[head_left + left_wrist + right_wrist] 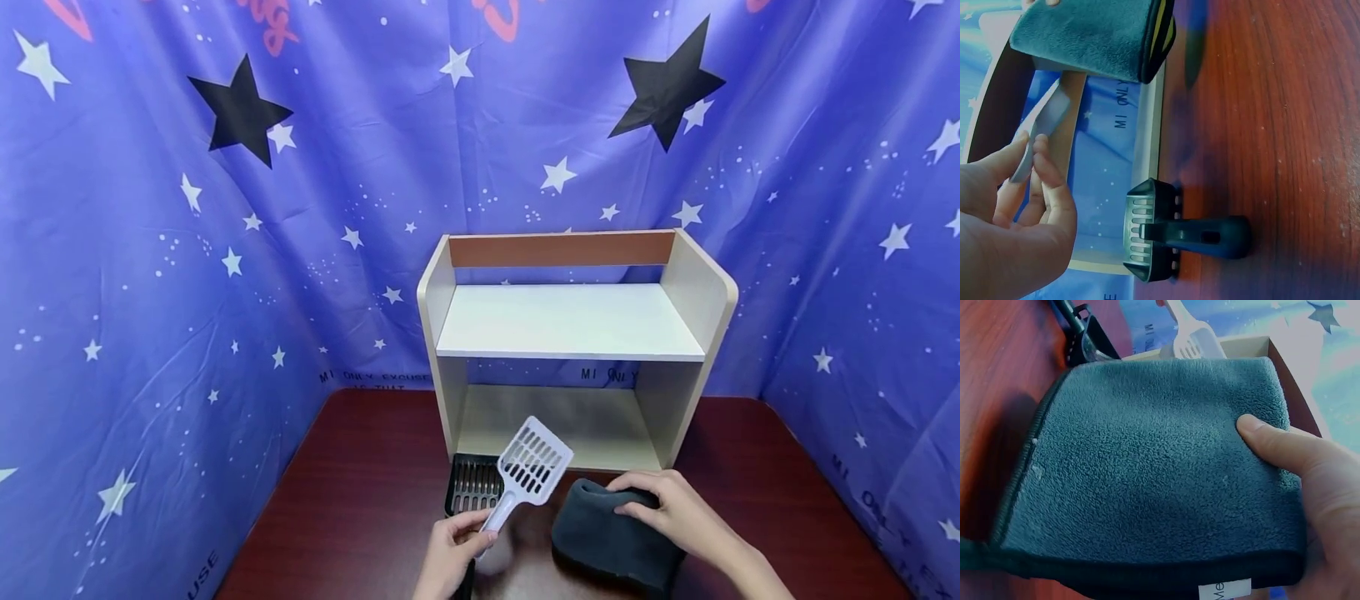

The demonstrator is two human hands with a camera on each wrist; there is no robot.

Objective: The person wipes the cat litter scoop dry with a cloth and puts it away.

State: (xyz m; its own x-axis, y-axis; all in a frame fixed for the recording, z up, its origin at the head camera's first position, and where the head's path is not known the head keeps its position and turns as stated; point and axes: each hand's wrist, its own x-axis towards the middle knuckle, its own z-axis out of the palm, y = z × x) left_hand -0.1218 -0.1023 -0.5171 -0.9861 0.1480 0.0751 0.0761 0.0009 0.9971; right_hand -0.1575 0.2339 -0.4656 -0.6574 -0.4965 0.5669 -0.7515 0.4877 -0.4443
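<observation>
My left hand point(453, 552) pinches the handle of a pale grey slotted litter scoop point(535, 461), its slotted head raised toward the shelf. In the left wrist view that scoop point(1047, 119) appears nearly edge-on between thumb and fingers. A folded dark teal cloth point(611, 533) is gripped along its upper edge by my right hand point(686, 512). The right wrist view shows the thumb pressing the plush face of the cloth point(1147, 462), with a white label at its lower edge. Beside my left hand, a black slotted scoop point(1147, 231) lies on the table, partly hidden in the head view.
A small two-tier shelf unit point(570, 321) with a white middle board stands on the dark red wooden table point(337, 500), just beyond the hands. Blue star-printed fabric point(360, 167) hangs behind it and along both sides.
</observation>
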